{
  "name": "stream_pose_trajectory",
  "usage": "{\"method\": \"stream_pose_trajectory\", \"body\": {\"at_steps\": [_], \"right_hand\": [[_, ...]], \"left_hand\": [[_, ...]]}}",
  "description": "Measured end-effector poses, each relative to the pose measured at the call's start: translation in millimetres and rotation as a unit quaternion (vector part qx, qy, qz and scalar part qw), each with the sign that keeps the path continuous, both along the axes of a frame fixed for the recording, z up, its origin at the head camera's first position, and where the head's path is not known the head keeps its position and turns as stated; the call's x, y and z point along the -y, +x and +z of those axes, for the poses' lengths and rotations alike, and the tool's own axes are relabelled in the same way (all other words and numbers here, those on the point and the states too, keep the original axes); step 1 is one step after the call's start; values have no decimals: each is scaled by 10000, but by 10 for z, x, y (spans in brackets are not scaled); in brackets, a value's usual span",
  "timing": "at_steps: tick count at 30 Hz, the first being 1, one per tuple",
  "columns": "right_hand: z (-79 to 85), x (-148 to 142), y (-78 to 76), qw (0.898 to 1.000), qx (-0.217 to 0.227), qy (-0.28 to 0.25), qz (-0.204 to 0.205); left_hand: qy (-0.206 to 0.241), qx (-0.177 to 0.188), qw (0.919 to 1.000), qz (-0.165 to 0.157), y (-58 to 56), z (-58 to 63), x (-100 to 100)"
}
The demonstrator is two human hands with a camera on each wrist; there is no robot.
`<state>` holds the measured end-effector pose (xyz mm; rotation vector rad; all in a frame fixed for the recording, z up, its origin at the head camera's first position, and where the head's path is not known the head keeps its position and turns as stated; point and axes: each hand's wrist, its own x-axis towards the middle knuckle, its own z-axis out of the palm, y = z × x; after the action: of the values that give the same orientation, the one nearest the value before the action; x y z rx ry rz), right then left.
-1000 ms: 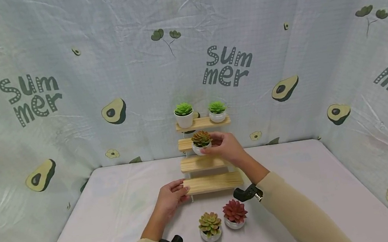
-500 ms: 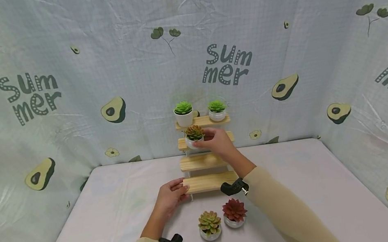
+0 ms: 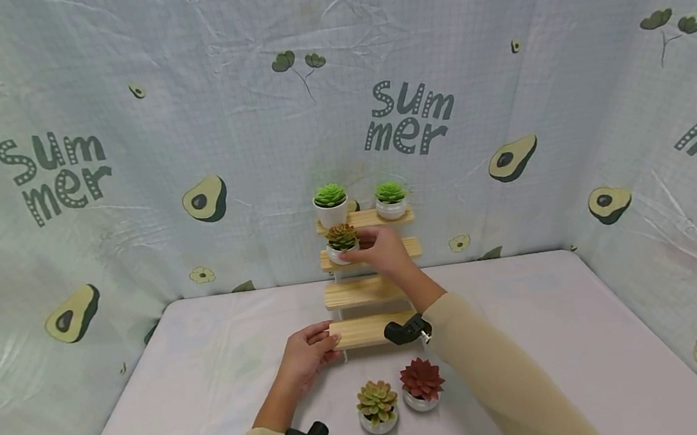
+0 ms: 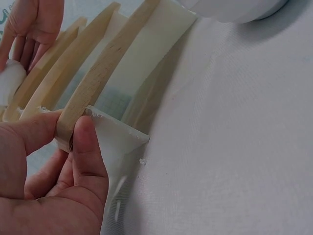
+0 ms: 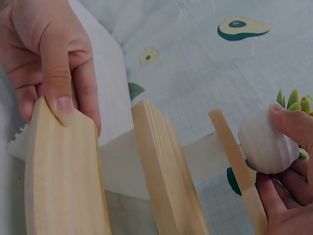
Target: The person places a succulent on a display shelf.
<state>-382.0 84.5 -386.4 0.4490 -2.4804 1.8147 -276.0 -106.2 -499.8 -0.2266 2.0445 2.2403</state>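
Observation:
My right hand (image 3: pixel 384 248) holds a white pot with an orange-green succulent (image 3: pixel 341 239) between thumb and fingers, at the left end of the second shelf from the top. In the right wrist view the white pot (image 5: pixel 266 139) is at that shelf's board, touching or nearly so. The left hand (image 3: pixel 309 353) pinches the left end of the lowest board of a tiered wooden shelf stand (image 3: pixel 362 291); in the left wrist view its thumb and fingers (image 4: pixel 88 147) grip the board end (image 4: pixel 73 115). Two green succulents, one left (image 3: pixel 330 205) and one right (image 3: pixel 391 200), stand on the top shelf.
On the white table (image 3: pixel 231 382), in front of the stand, are a yellow-green succulent (image 3: pixel 377 407) and a red succulent (image 3: pixel 422 384) in white pots. A printed cloth backdrop (image 3: pixel 245 150) rises behind the table.
My right hand has carried the orange-green succulent left and back, from in front of the second shelf to its left end. The left hand has kept its grip on the lowest board.

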Motion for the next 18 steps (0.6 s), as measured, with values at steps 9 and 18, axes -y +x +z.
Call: {"method": "stream_pose_trajectory", "body": {"at_steps": [9, 18], "right_hand": [[35, 57, 23, 9999, 5, 126, -70], [-24, 39, 56, 9999, -121, 33, -92]], "left_hand": [[43, -22, 10000, -36, 0, -14, 3], [24, -11, 10000, -18, 21, -8, 1]]}}
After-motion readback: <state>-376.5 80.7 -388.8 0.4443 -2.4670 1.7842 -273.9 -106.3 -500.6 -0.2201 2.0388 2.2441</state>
